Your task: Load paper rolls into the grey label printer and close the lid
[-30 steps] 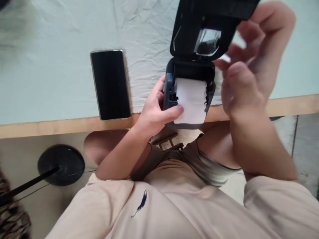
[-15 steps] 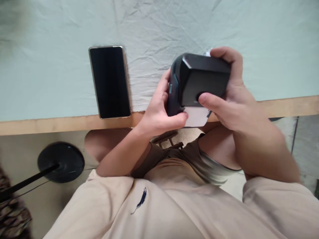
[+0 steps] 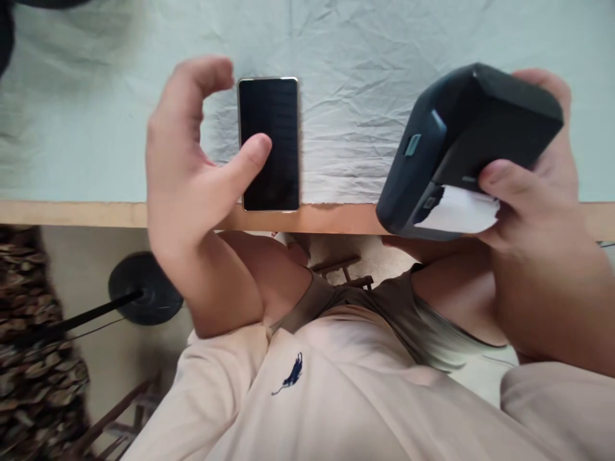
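A pale green cloth covers the table. The right hand grips a printer. The left hand hangs near the phone, fingers apart.

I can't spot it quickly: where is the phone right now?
The phone lies flat on the pale cloth, close to the table edge, beside the open left hand, left of the dark printer.

Phone is lying on the table near its front edge, with the left hand hovering just left of it. Printer is sitting in the right hand, off to the phone's right.
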A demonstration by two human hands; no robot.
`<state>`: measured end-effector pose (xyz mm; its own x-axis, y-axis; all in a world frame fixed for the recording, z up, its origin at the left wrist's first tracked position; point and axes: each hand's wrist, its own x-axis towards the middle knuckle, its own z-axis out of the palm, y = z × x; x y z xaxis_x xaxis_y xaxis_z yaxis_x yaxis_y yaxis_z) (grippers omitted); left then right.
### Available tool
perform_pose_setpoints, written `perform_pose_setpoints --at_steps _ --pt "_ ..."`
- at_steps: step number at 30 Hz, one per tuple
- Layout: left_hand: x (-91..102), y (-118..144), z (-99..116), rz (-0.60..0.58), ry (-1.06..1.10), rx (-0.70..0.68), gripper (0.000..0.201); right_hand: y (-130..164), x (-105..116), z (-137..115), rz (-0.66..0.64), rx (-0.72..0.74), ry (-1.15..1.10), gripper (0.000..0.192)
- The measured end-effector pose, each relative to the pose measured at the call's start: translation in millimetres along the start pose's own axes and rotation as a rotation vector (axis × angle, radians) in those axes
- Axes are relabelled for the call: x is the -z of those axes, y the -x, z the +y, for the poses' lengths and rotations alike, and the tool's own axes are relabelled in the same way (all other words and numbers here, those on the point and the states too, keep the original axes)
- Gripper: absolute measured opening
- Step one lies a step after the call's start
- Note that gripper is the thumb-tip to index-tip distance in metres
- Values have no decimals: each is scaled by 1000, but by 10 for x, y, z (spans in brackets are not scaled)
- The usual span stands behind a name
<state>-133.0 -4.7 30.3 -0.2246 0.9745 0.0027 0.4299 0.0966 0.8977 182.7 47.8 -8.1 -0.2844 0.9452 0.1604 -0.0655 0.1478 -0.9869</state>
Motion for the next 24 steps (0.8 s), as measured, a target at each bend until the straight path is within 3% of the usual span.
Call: perform_pose_setpoints --at_steps 1,4,11,17,24 --pt "70 -34 -115 -25 -122 -38 70 -9 6 29 -1 1 7 61" --pt "191 -88 -342 -70 -160 92 81 -2 1 80 -15 -20 18 62" --pt "138 -135 -401 -155 -78 198 105 4 -16 118 -13 -14 39 68" --pt "132 -164 -542 -99 84 130 82 10 -26 104 -11 -28 61 66" --pt "102 -223 -491 -95 24 220 88 27 -12 149 -8 -24 24 71"
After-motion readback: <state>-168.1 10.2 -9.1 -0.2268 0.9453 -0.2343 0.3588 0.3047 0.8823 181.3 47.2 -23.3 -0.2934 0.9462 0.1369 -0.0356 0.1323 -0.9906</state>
